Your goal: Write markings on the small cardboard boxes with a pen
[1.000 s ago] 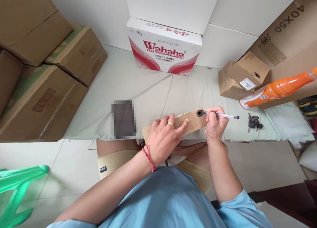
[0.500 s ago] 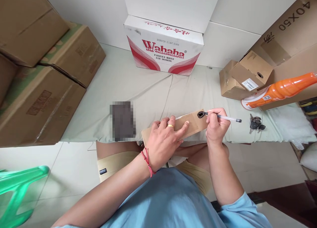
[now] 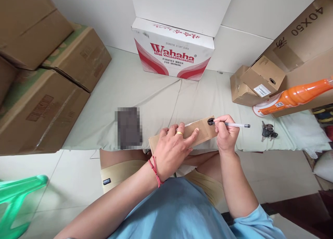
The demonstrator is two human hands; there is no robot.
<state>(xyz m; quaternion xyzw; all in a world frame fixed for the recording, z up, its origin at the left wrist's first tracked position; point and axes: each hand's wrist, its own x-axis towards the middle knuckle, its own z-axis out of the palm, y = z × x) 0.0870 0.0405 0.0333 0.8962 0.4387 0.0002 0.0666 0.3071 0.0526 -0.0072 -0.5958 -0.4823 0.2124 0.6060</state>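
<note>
A small flat brown cardboard box (image 3: 201,130) lies at the near edge of a pale cloth-covered surface (image 3: 156,97). My left hand (image 3: 173,147), with a gold ring and a red string bracelet, lies flat on the box with fingers spread. My right hand (image 3: 226,133) pinches a clear pen (image 3: 235,125), its tip on a black scribbled patch (image 3: 210,121) at the box's right end.
A white and red Wahaha carton (image 3: 173,48) stands at the back. Brown cartons (image 3: 44,76) are stacked at left, small boxes (image 3: 256,81) and an orange bottle (image 3: 293,97) at right. Keys (image 3: 267,131) lie near the pen. A blurred dark patch (image 3: 128,127) and a green stool (image 3: 18,201) are at left.
The pen tip has made small moves over the black patch. My left hand and the box have stayed put.
</note>
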